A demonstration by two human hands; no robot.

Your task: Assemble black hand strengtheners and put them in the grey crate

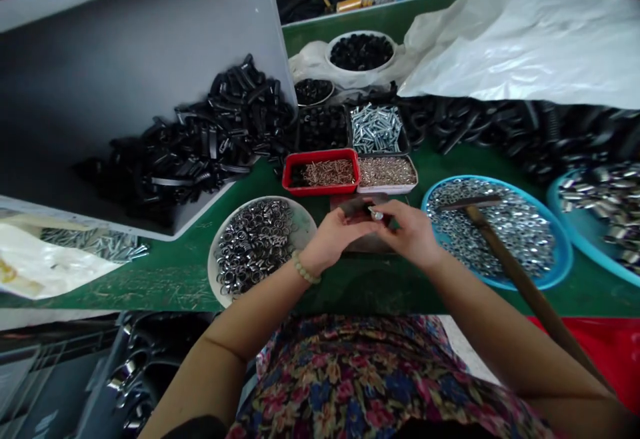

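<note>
My left hand and my right hand meet over the green table, just in front of a small metal block. Both have their fingers curled together around a small dark part with a shiny metal piece at the fingertips. My left wrist carries a pale bead bracelet. A white bowl of metal clips lies left of my left hand. A blue dish of small silver nuts lies right of my right hand, with a hammer resting across it.
A red tray of copper-coloured pins and a tray of small silver parts stand behind the hands, with trays of screws and black parts beyond. A heap of black plastic pieces fills a grey box at left. White plastic sheet covers the back right.
</note>
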